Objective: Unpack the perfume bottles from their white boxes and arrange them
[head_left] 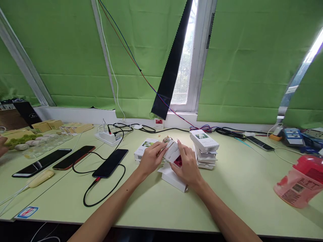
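Between my two hands is a small white printed card (172,152) with a dark red picture at its lower right. My left hand (152,156) pinches its left side, and my right hand (186,164) holds its right side, fingers closed on it. Under my hands an open white box (174,178) lies on the table. Just behind the card sits a shiny, crumpled-looking item (167,138), partly hidden. White boxes with a green picture (145,148) stand left of my left hand. To the right rises a stack of white boxes (204,141).
Phones (111,163) with black cables lie at the left, near a white power strip (107,137). A pink jar with a red lid (299,181) stands at the right. Another phone (259,143) lies at the back right. Another person's hand (3,145) shows at the far left edge.
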### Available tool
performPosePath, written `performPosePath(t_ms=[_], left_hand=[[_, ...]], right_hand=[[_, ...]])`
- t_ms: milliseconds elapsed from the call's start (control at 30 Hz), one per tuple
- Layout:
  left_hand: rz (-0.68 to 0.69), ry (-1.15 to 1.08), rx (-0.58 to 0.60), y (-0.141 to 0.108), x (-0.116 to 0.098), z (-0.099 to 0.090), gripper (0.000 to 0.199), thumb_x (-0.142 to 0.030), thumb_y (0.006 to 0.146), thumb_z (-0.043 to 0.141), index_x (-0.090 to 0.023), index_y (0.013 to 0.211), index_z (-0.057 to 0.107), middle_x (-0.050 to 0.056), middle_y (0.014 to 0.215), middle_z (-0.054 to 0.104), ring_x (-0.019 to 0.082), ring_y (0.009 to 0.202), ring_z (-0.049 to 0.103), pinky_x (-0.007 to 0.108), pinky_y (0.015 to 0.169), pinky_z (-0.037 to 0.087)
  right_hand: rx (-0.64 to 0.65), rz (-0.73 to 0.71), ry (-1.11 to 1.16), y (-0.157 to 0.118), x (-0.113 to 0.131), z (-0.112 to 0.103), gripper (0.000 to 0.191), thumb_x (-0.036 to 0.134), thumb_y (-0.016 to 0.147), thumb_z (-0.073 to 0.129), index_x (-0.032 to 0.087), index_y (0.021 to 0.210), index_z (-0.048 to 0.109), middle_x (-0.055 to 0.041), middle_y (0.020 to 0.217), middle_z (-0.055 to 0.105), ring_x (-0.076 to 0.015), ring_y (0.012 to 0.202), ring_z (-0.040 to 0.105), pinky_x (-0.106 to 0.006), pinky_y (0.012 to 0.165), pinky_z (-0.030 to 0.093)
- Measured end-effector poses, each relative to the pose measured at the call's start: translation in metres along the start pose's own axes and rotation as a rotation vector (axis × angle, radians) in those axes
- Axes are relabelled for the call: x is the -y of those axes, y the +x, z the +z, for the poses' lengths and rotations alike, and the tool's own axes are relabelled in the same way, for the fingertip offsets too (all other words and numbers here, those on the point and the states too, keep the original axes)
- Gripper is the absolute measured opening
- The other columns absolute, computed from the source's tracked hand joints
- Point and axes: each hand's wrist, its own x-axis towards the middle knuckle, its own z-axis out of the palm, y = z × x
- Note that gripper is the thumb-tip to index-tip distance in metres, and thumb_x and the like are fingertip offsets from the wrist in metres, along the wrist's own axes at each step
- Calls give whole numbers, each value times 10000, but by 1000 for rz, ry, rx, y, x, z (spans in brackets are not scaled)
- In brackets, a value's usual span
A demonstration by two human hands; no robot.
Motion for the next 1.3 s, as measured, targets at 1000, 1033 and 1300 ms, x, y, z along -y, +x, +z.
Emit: performPosePath(t_ms=[1000, 1033, 1300], left_hand=[[-303, -257, 45, 5, -1, -1, 260, -379, 965, 580, -216, 984, 781, 52, 980, 766, 170, 887, 684, 262, 722, 519], [-328, -281, 43, 4, -1, -1, 263, -392, 957, 589, -215, 978, 783, 54, 983, 767, 174, 899, 683, 260, 714, 520], [-508, -425, 33, 5, 0, 3, 322, -495, 876, 659, -206, 939, 787, 54, 978, 765, 183, 903, 663, 261, 708, 524]], right_hand=[[0, -2, -5, -1, -1, 2, 972, 283, 828, 664, 216, 1631, 120, -151, 1328, 561, -341, 1169, 524, -519, 979, 473], [-3, -2, -9, -1, -1, 2, 973, 284, 827, 664, 216, 1631, 120, -149, 1323, 563, -339, 1167, 526, -516, 976, 477], [-12, -7, 6, -1, -1, 2, 990, 272, 813, 681, 234, 1629, 121, -139, 1301, 563, -334, 1152, 529, -526, 997, 466]])
